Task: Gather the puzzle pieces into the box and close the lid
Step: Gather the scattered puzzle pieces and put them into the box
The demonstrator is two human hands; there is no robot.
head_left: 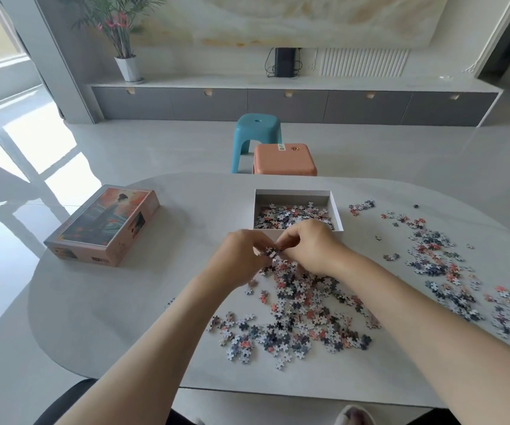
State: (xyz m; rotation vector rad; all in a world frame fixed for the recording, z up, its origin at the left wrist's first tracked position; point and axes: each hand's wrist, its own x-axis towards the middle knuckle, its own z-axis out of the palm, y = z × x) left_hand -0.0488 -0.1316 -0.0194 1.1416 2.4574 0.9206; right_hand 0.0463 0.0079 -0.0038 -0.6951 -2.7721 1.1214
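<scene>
An open white box stands at the table's far middle, its bottom covered with puzzle pieces. Its lid, printed with a picture, lies to the left, top side up. Loose puzzle pieces spread over the table in front of me, and another scatter of pieces lies to the right. My left hand and my right hand meet just in front of the box, above the near pile. Together they pinch a small clump of pieces between the fingertips.
The grey oval table carries everything. Behind its far edge stand a blue stool and an orange stool. A low cabinet and a potted plant line the far wall.
</scene>
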